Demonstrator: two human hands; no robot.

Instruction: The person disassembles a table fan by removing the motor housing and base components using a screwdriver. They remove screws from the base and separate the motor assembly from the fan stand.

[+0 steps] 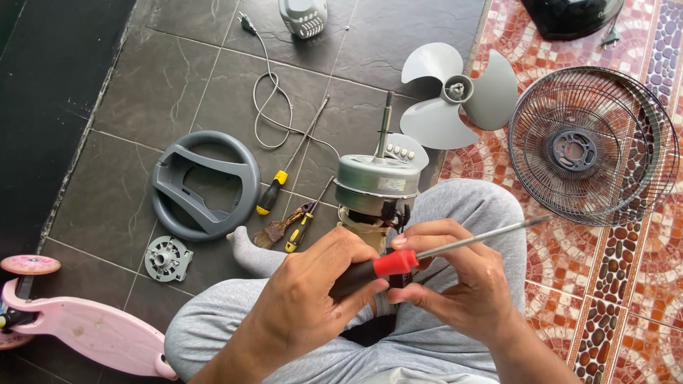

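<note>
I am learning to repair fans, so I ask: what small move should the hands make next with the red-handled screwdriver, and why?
Probably turn the screwdriver tip-down toward the fan motor. The left hand grips its handle and the right hand pinches the shaft, but the shaft lies nearly level, its tip pointing away over the knee. The motor sits just behind the hands, wiring exposed.

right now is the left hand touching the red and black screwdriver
Touching. The head view shows the left hand wrapped around the red and black screwdriver at its handle.
</note>
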